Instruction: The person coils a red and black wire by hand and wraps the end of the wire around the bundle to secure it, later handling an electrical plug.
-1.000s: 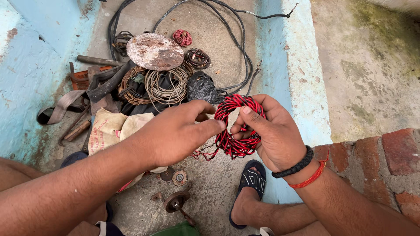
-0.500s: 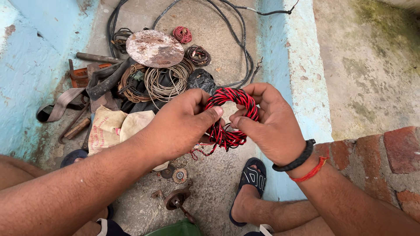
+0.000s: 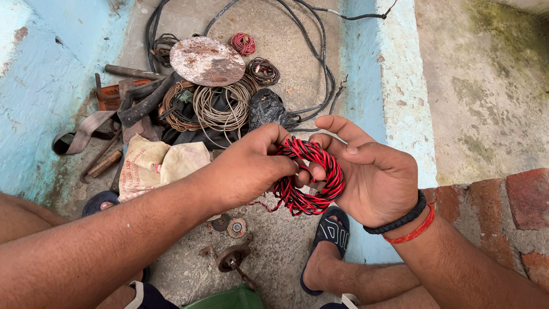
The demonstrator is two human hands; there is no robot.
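A coil of twisted red and black wire [image 3: 311,182] is held up between both hands over the concrete floor. My left hand [image 3: 249,166] pinches the coil's left side with fingers and thumb. My right hand [image 3: 369,171] cups the coil from the right, its thumb pressed into the middle of the ring and its fingers spread behind it. A loose red strand hangs from the coil's lower left. A black band and a red thread circle my right wrist [image 3: 409,220].
Behind the hands lie several wire coils [image 3: 220,109], a rusty round disc [image 3: 207,60], a black cable [image 3: 320,51], a small red coil [image 3: 243,43], a black bag [image 3: 266,109], a cloth sack [image 3: 157,163], old tools [image 3: 131,91]. Small metal parts [image 3: 231,257] and my sandalled foot [image 3: 326,252] are below; bricks [image 3: 514,212] at right.
The coil and both hands have risen slightly and shifted right. My right hand has opened its fingers wider behind the coil while my left hand keeps pinching its edge.
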